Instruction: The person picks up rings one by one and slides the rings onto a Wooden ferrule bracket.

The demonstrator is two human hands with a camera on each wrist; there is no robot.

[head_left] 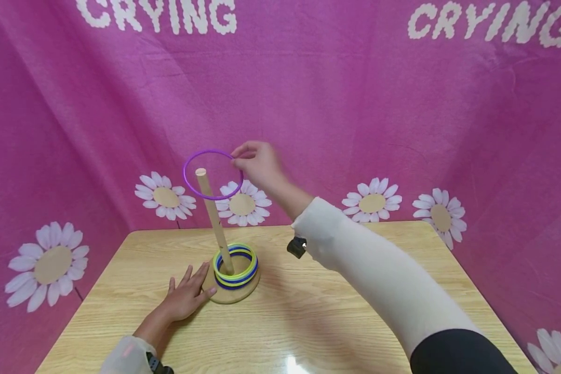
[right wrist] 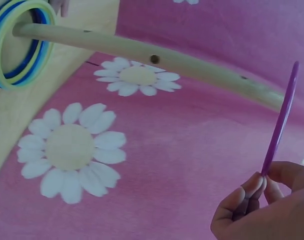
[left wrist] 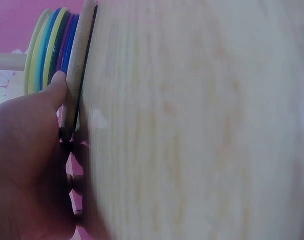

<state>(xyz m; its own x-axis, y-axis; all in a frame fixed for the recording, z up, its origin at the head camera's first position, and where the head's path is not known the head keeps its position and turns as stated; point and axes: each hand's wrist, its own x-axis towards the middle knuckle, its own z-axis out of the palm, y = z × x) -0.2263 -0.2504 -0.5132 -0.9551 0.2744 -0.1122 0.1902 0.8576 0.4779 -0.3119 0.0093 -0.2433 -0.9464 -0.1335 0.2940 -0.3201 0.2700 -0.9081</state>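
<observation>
My right hand (head_left: pixel 262 165) pinches a thin purple ring (head_left: pixel 210 198) at its right edge between thumb and fingers. The ring is level with the top of an upright wooden peg (head_left: pixel 215 221), whose tip shows inside the ring in the head view. In the right wrist view the ring is seen edge-on at the peg's end. Several rings (right wrist: pixel 50 45) in yellow-green, blue and other colours lie stacked around the peg's foot on a round wooden base (head_left: pixel 226 298). Fingers spread, my left hand (head_left: pixel 183 299) rests low beside the base, its thumb touching the base's edge.
The stand is on a light wood-grain table (head_left: pixel 346 291). Behind and at the sides hangs a pink cloth (head_left: pixel 308 104) with white daisies and lettering. Each forearm wears a pale sleeve (head_left: pixel 369 275) with a small black device (head_left: pixel 296 247) near the wrist.
</observation>
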